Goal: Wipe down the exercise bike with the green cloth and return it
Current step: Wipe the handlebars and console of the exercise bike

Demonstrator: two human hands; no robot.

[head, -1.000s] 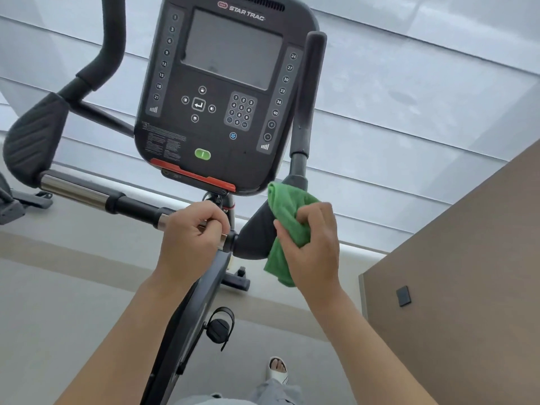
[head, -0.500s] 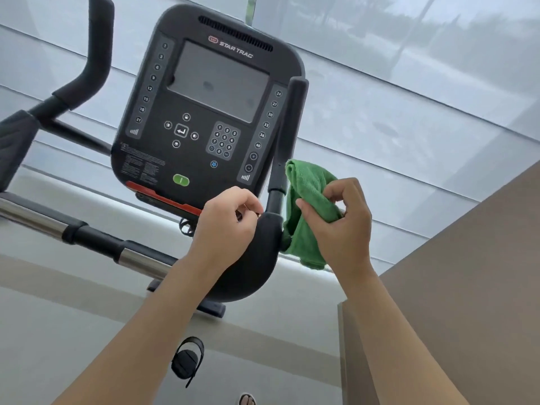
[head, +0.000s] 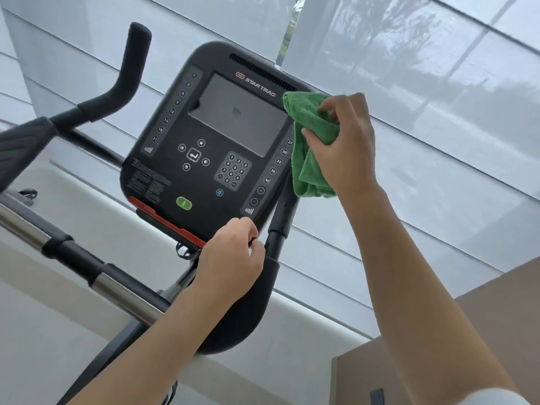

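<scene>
Nearest, lying low and left: a chrome-and-black crossbar, running diagonally toward the bike's centre. Curling loosely just above its inner end, at the console's lower right corner: the left hand, fingers bent in, fingertips touching or almost touching the red strip along the bottom edge; whether anything is being pinched, cannot tell. Sitting under that hand: a dark curved arm pad. Rising beyond it, tilted: the exercise bike's black console, with dark screen, keypad and green button facing the camera. Clamping a bunched green cloth at the console's upper right edge: the right hand, thumb and fingers closing round the fabric, loose end hanging down beside the right upright grip. Standing farther left: a black bent handlebar. Stretching behind everything: pale window blinds.
</scene>
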